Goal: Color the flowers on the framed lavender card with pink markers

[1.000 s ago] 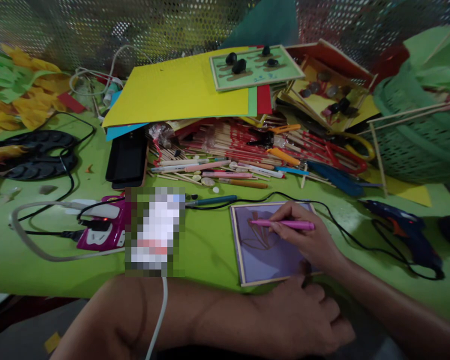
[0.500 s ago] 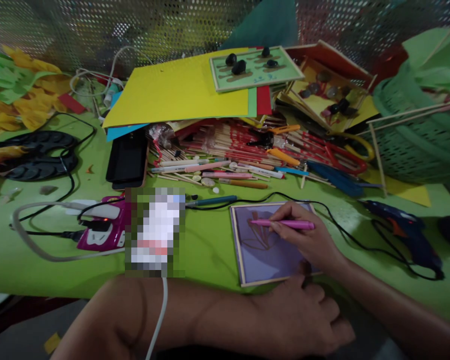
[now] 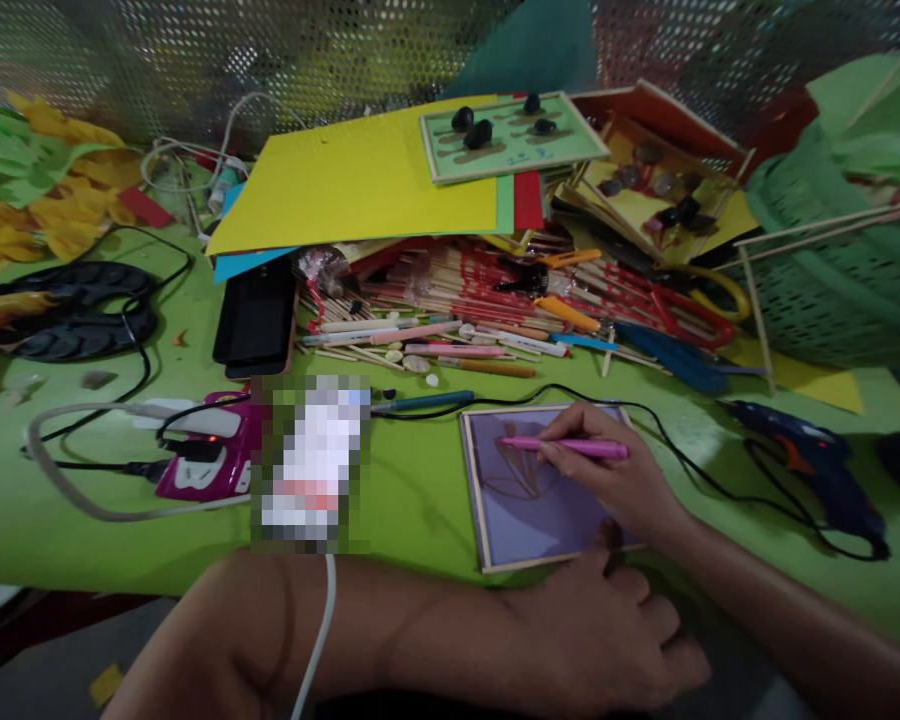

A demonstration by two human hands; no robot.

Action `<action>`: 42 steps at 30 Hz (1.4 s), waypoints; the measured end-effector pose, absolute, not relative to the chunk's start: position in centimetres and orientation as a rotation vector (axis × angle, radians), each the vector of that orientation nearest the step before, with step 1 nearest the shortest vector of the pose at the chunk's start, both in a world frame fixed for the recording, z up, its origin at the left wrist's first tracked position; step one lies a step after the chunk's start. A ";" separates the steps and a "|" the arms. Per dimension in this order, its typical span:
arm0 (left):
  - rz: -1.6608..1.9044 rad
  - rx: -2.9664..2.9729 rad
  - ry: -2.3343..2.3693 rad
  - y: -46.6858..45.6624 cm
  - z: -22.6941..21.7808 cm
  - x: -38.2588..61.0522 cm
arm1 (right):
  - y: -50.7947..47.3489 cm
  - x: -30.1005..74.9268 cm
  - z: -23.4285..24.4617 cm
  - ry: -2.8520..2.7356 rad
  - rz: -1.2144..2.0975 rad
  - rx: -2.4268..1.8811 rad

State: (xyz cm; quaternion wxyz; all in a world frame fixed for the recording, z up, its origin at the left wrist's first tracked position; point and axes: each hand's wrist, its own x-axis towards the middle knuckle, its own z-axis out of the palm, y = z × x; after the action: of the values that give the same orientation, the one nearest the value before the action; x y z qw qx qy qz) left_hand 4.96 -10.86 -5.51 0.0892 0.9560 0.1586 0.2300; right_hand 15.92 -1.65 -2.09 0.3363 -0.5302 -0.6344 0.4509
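Observation:
In my right hand (image 3: 607, 465) is a pink marker pen (image 3: 577, 446), pinched between thumb and fingers, its tip on the upper left of a purple sheet. Brown lines of a drawing (image 3: 521, 480) show on that sheet, near the tip. Thin wooden sticks frame the purple panel (image 3: 540, 535), which lies flat on the green table. Along the panel's lower edge rests my left hand (image 3: 600, 640), its forearm crossing the front of the table. Its fingers are curled under, the palm is hidden, and one fingertip is against the panel's lower right.
A blurred-out lit phone (image 3: 311, 460) with a white cable lies left of the panel, beside a magenta power strip (image 3: 202, 470). A glue gun (image 3: 817, 460) is at right, its black cord running behind the panel. Pens, sticks, coloured paper (image 3: 360, 180) and a green basket (image 3: 817, 270) fill the back.

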 end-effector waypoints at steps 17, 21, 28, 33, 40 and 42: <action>0.668 2.839 0.454 -10.9 -5.6 5.0 | -1.8 16.1 -2.0 -1.673 1.214 -1.365; 0.651 2.823 0.459 -10.8 -5.3 4.9 | -1.8 16.2 -2.3 -1.681 1.229 -1.361; 0.639 2.831 0.450 -10.8 -5.3 4.9 | -1.8 16.2 -2.4 -1.700 1.217 -1.350; 0.679 2.837 0.461 -10.9 -5.5 5.0 | -1.8 16.2 -2.3 -1.687 1.207 -1.365; 0.653 2.835 0.468 -10.9 -5.5 5.0 | -1.8 16.3 -2.4 -1.669 1.187 -1.361; 0.650 2.828 0.471 -10.9 -5.4 5.0 | -1.8 16.2 -2.4 -1.667 1.194 -1.362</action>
State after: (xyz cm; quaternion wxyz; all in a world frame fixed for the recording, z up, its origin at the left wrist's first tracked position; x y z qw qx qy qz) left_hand 4.98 -10.88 -5.44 0.1007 0.9571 0.1593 0.2199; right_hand 16.24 -1.85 -2.43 0.3332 -0.5217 -0.6384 0.4574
